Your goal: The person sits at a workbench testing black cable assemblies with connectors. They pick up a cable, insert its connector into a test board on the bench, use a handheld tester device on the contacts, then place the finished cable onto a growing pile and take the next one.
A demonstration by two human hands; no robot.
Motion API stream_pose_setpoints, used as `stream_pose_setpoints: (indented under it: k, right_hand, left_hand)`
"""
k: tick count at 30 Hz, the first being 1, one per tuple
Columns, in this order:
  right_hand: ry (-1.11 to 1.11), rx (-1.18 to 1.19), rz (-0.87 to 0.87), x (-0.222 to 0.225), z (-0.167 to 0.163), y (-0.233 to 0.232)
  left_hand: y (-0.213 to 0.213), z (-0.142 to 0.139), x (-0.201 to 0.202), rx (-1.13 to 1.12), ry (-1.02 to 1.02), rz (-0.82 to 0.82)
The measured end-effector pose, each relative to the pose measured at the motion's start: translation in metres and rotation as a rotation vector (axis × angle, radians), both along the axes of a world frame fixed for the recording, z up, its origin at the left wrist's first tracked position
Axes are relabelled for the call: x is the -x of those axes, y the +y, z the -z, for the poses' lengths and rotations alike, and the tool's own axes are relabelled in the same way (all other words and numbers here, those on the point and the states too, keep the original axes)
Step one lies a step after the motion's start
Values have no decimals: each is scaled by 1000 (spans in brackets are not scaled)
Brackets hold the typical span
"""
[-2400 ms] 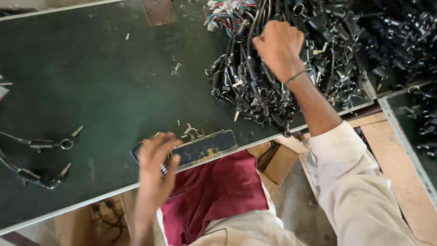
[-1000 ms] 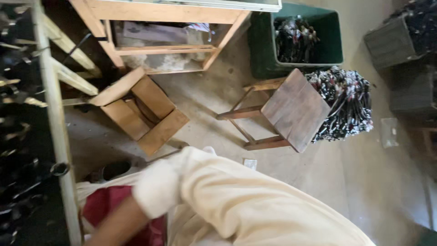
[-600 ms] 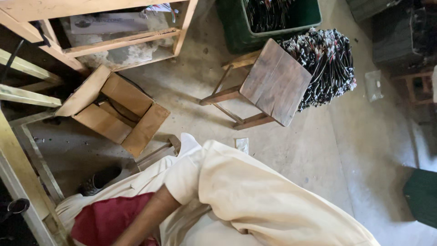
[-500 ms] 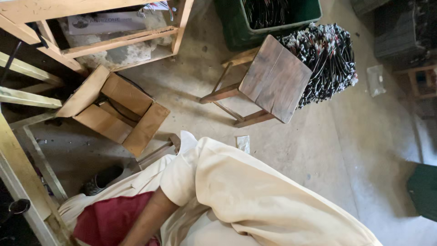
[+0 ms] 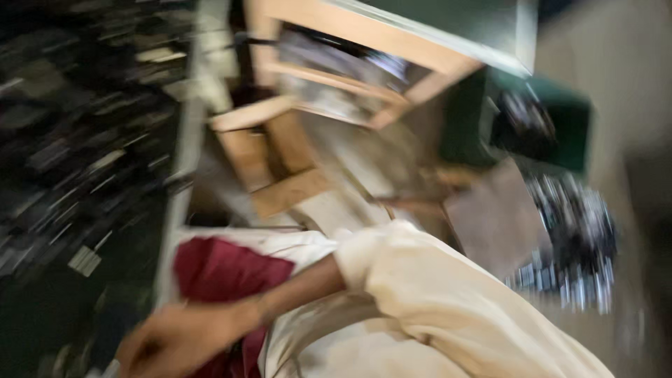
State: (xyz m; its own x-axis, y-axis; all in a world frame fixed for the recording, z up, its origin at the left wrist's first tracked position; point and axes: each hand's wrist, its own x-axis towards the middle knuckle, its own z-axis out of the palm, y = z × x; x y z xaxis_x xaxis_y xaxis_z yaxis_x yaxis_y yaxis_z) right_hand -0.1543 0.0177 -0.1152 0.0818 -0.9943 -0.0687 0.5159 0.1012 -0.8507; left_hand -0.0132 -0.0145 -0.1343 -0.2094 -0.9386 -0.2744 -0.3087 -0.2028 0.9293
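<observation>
Cream cloth, soft and creased, filling the lower right as a rolled sleeve (image 5: 448,301) over a bare forearm running down and left to the right hand (image 5: 175,339); hand smeared by motion blur at the lower edge of the dark green table (image 5: 42,308), fingers loosely curled, whether gripping anything impossible to tell. Left hand out of view. Dark green flat tabletop along the left side, edged by a pale metal strip, strewn with blurred dark cables and bright metal ends (image 5: 77,154). Maroon cloth (image 5: 224,273), matte and folded, in the lap just right of the table edge and just above the hand. Pale raw wood beyond: a boxy frame (image 5: 280,161) of flat planks, and a second table's wooden underframe (image 5: 364,42) with a green top. Brown square-topped wooden stool (image 5: 497,217) to the right, a glinting heap of black cables (image 5: 574,245) against its far side. Green bin (image 5: 553,133) farther back, dark cables inside, all heavily blurred
</observation>
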Motion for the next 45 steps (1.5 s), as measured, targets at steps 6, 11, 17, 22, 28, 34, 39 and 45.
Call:
stream_pose_setpoints:
  k: [6, 11, 17, 22, 28, 34, 39, 45]
  right_hand:
    - [75, -237, -84, 15, -6, 9]
    - [412, -257, 26, -3, -18, -17]
    - [418, -159, -227, -20, -66, -35]
    - [72, -441, -308, -19, -52, -38]
    - [-116, -351, -6, -37, -27, -13]
    - [113, -273, -127, -29, -42, -17]
    - [113, -240, -273, -28, -67, -25]
    - [420, -59, -136, -33, -62, -21]
  left_hand:
    - [46, -49, -28, -175, 298, -227]
    - [26, -64, -50, -405, 651, -73]
    - [25, -74, -76, -239, 463, -43]
    - [38, -63, -79, -10, 618, 34]
    - [33, -65, -64, -130, 616, -355]
    - [26, -66, -71, -109, 743, -293]
    - [29, -58, -67, -290, 904, -144]
    - [26, -49, -58, -310, 841, -232]
